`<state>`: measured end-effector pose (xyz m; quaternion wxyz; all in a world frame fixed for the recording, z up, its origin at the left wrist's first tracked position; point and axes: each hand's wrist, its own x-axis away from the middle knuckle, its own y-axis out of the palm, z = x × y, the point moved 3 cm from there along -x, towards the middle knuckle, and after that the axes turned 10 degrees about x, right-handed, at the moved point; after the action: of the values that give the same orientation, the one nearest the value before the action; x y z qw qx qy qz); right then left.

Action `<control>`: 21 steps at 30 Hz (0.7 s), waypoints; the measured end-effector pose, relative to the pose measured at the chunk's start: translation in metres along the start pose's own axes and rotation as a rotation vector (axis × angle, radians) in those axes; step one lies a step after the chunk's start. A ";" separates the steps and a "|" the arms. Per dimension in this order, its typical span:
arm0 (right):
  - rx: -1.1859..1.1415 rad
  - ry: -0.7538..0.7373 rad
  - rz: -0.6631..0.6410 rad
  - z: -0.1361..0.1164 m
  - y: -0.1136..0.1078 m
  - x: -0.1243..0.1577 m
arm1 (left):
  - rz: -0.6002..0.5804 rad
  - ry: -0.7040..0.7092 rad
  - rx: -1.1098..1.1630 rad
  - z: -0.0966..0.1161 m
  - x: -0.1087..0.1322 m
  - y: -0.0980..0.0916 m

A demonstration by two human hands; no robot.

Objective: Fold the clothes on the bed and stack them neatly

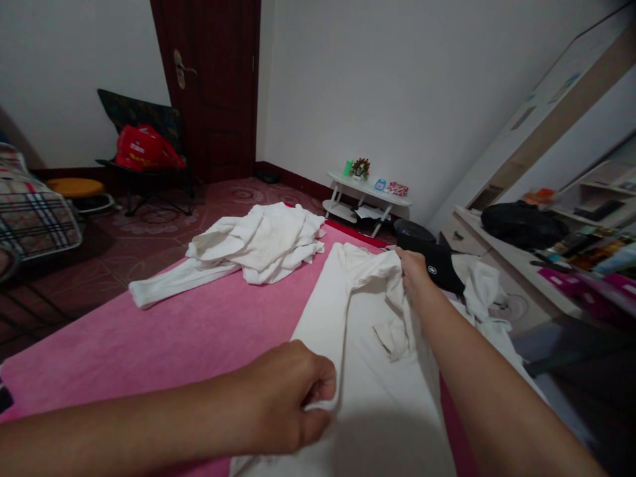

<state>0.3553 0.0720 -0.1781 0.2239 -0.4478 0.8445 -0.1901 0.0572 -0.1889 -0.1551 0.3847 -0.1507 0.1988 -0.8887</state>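
Note:
A white long-sleeved shirt [382, 397] lies spread on a pink cover [213, 338], its collar end away from me. My left hand [293, 397] pinches the shirt's left edge near its lower part, the fabric caught between thumb and curled fingers. Farther off, my right hand [413, 268] is closed on the cloth at the shirt's far right corner, by the shoulder. One sleeve with its cuff [395, 338] is folded inward over the body. To the left rests a heap of white clothes [273, 238], with one sleeve trailing toward the left.
Beyond the cover stands a low white table [368, 187] with small items. More white cloth [484, 291] and a black item [442, 268] lie right, beside a cluttered desk [527, 265]. A folding chair [144, 109] holding a red bag [146, 147] is near the door [218, 86].

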 end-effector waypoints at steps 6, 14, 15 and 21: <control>0.525 -0.009 -0.014 0.001 -0.012 0.012 | -0.642 -0.273 0.229 -0.020 -0.035 0.035; 0.744 -0.619 -0.180 -0.028 0.063 0.058 | 0.376 0.146 -0.479 -0.039 -0.113 0.004; 0.732 -0.595 -0.180 -0.025 0.073 0.057 | 0.426 0.146 -0.519 -0.048 -0.120 0.004; 0.749 -0.383 -0.171 -0.003 0.113 0.026 | 0.413 0.088 -0.612 -0.087 -0.139 0.010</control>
<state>0.2644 0.1098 -0.2399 0.5074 -0.4311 0.6201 -0.4149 0.1184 -0.0710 -0.2519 0.4844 -0.1771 0.4977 -0.6973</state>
